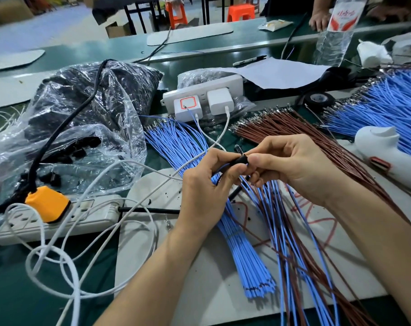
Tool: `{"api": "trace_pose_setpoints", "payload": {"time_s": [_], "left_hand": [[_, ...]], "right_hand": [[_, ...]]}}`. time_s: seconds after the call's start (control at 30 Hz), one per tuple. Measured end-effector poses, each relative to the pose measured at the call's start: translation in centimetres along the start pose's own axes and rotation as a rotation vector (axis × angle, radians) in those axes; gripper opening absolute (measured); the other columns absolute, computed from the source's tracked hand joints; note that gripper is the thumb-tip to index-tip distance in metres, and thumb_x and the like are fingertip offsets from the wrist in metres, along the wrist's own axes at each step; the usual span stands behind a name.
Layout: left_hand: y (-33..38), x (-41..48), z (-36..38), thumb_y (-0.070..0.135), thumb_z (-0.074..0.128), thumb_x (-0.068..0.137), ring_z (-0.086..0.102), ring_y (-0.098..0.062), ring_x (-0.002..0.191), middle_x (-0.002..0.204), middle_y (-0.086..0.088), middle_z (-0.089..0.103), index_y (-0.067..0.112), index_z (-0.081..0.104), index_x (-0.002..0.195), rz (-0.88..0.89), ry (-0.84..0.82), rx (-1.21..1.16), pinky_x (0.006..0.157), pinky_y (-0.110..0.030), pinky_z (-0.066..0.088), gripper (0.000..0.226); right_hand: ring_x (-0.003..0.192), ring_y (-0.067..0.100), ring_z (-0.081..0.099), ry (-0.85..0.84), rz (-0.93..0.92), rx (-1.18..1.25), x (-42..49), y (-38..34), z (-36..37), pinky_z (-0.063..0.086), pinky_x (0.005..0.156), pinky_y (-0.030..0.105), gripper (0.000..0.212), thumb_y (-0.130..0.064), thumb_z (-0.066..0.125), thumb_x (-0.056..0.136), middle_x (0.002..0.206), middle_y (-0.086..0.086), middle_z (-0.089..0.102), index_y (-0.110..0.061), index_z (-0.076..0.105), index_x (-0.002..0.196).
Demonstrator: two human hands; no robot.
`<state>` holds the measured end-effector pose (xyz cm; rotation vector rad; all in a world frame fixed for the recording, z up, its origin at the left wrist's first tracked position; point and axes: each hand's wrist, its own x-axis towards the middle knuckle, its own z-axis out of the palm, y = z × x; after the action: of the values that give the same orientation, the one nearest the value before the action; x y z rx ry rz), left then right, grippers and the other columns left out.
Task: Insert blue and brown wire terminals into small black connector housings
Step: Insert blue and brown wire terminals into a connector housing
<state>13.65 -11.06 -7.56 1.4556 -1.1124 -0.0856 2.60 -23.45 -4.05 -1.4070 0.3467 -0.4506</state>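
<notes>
Both hands meet above the middle of the bench around a small black connector housing (pixel 241 160). My left hand (pixel 207 184) pinches the housing's left end, with a blue wire trailing from it. My right hand (pixel 291 165) pinches its right end between thumb and fingers. Under the hands lies a bundle of blue wires (pixel 237 231) with metal terminals at the far end. A fan of brown wires (pixel 301 135) spreads to the right. A clear plastic bag (pixel 65 147) at the left holds more black housings.
A white power strip (pixel 58 220) with an orange plug (pixel 48 203) and tangled white cables sits at the left. A second strip with chargers (pixel 204 100) stands behind. A white tool (pixel 388 151), more blue wires (pixel 388 109), tape roll (pixel 317 99) and a water bottle (pixel 336 31) are at the right.
</notes>
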Motion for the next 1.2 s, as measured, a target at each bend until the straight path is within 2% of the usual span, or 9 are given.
{"api": "trace_pose_setpoints", "payload": {"time_s": [0.17, 0.3, 0.43, 0.63, 0.87, 0.97, 1.1, 1.2], "left_hand": [[0.03, -0.06, -0.17, 0.016, 0.069, 0.083, 0.067, 0.001, 0.075, 0.083, 0.014, 0.068, 0.019, 0.063, 0.093, -0.04, -0.042, -0.043, 0.073, -0.017, 0.052, 0.012], [0.04, -0.27, -0.06, 0.012, 0.071, 0.08, 0.068, 0.001, 0.07, 0.081, 0.014, 0.068, 0.011, 0.065, 0.091, -0.055, -0.051, -0.057, 0.069, -0.013, 0.051, 0.012], [0.23, -0.19, 0.08, 0.025, 0.067, 0.079, 0.067, 0.002, 0.073, 0.081, 0.009, 0.07, 0.014, 0.064, 0.09, -0.076, -0.035, -0.086, 0.07, -0.015, 0.051, 0.016], [0.3, -0.08, 0.05, 0.023, 0.067, 0.079, 0.067, 0.005, 0.076, 0.081, 0.015, 0.068, 0.014, 0.065, 0.091, -0.059, -0.056, -0.085, 0.069, -0.01, 0.05, 0.015], [-0.13, -0.23, 0.04, 0.014, 0.073, 0.08, 0.068, 0.002, 0.074, 0.08, 0.016, 0.07, 0.021, 0.065, 0.089, -0.056, -0.047, -0.045, 0.07, -0.017, 0.053, 0.014], [-0.19, -0.29, 0.06, 0.012, 0.074, 0.079, 0.068, 0.003, 0.076, 0.08, 0.019, 0.069, 0.023, 0.064, 0.088, -0.053, -0.04, -0.023, 0.072, -0.016, 0.053, 0.017], [-0.05, -0.48, 0.09, 0.017, 0.073, 0.079, 0.07, -0.001, 0.076, 0.08, 0.016, 0.07, 0.018, 0.065, 0.089, -0.045, -0.023, -0.031, 0.072, -0.019, 0.055, 0.013], [0.2, -0.56, 0.24, 0.025, 0.07, 0.078, 0.07, -0.001, 0.077, 0.081, 0.016, 0.069, 0.023, 0.062, 0.088, -0.027, -0.013, -0.021, 0.073, -0.02, 0.056, 0.012]], "right_hand": [[0.052, 0.017, 0.065, -0.023, 0.026, -0.003, 0.05, 0.26, -0.28, 0.054, 0.052, 0.021, 0.014, -0.009, 0.068, 0.069, 0.065, 0.014, 0.069, 0.0, 0.067, 0.079], [0.053, 0.017, 0.066, -0.04, 0.036, 0.002, 0.16, 0.33, -0.34, 0.054, 0.052, 0.02, 0.014, -0.007, 0.068, 0.068, 0.064, 0.014, 0.069, 0.001, 0.067, 0.079], [0.056, 0.018, 0.068, -0.058, 0.017, 0.012, 0.14, 0.18, -0.4, 0.056, 0.055, 0.021, 0.014, -0.007, 0.067, 0.068, 0.066, 0.014, 0.069, 0.0, 0.066, 0.08], [0.058, 0.018, 0.068, -0.078, 0.028, -0.013, 0.09, -0.15, -0.76, 0.055, 0.056, 0.021, 0.01, -0.008, 0.067, 0.069, 0.068, 0.014, 0.07, -0.004, 0.067, 0.078], [0.056, 0.018, 0.067, -0.066, 0.092, 0.053, 0.07, 0.16, -0.71, 0.055, 0.054, 0.02, 0.004, -0.009, 0.069, 0.067, 0.066, 0.016, 0.068, -0.007, 0.071, 0.07], [0.056, 0.018, 0.067, -0.063, 0.098, 0.074, 0.13, 0.34, -0.66, 0.055, 0.054, 0.02, 0.005, -0.006, 0.068, 0.067, 0.066, 0.015, 0.068, -0.008, 0.072, 0.068], [0.053, 0.016, 0.065, -0.056, 0.118, 0.13, 0.18, 0.54, -0.65, 0.054, 0.052, 0.019, 0.005, -0.003, 0.065, 0.068, 0.064, 0.014, 0.066, -0.002, 0.068, 0.071], [0.051, 0.016, 0.065, -0.055, 0.104, 0.123, 0.15, 0.52, -0.48, 0.054, 0.052, 0.02, 0.004, -0.003, 0.065, 0.067, 0.067, 0.013, 0.068, -0.004, 0.069, 0.067]]}}
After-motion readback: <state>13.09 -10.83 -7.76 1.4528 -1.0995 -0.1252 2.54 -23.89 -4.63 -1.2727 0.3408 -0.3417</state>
